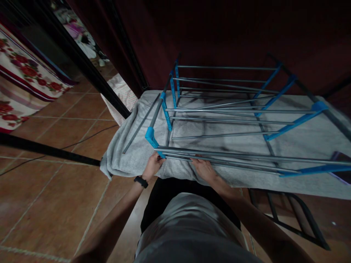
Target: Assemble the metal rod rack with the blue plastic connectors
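A partly built rack of grey metal tubes (219, 137) and blue plastic brackets lies on its side on a grey blanket. My left hand (152, 166), with a dark band at the wrist, has its fingers closed at the lower end of the near-left blue bracket (153, 140), where the front rods meet it. To its right, my right hand (204, 169) grips the lowest front metal rod (233, 163), its fingertips partly hidden by the tubes. A loose grey tube (141, 124) rests on the blanket left of the rack.
The grey blanket (120, 160) covers a low surface against a dark red wall or panel. Black metal posts (49, 150) stand at the left, over a tiled floor with a dark cable. A phone-like object (340, 160) lies far right, and a black metal frame (294, 215) is below.
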`<state>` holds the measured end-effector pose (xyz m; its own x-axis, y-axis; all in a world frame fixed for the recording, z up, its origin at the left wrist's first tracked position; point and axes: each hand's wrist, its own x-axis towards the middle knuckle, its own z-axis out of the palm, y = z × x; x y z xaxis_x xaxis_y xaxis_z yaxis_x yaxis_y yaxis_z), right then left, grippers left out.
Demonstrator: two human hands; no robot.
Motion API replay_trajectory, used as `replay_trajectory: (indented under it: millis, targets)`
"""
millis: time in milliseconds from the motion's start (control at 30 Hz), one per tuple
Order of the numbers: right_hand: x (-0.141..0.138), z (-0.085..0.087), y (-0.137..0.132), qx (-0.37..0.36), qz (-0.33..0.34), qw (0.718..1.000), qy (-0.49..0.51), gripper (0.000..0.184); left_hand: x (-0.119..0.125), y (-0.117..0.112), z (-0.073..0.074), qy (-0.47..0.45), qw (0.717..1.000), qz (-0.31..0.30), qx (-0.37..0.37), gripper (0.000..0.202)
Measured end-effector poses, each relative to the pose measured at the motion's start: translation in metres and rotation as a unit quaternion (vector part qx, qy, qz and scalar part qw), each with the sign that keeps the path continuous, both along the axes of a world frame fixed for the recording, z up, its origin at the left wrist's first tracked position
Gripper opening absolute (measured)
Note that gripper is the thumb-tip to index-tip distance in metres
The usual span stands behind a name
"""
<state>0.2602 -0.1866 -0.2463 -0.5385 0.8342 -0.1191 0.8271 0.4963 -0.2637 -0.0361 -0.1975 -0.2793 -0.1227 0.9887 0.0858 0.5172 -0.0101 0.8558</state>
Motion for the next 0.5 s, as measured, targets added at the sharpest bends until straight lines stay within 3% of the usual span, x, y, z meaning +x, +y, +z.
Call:
replay_trajectory:
  millis: [300, 500]
  targets:
    - [0.004, -0.007, 0.000, -0.035, 0.014, 0.999, -0.010, 0.046, 0.001, 0.002, -0.003, -0.035, 0.999, -0.014, -0.008, 0.007]
    - [0.002, -0.004, 0.001, -0.042, 0.008, 0.999, 0.009, 0.046, 0.005, 0.005, 0.013, 0.002, 1.000, -0.019, -0.019, 0.009]
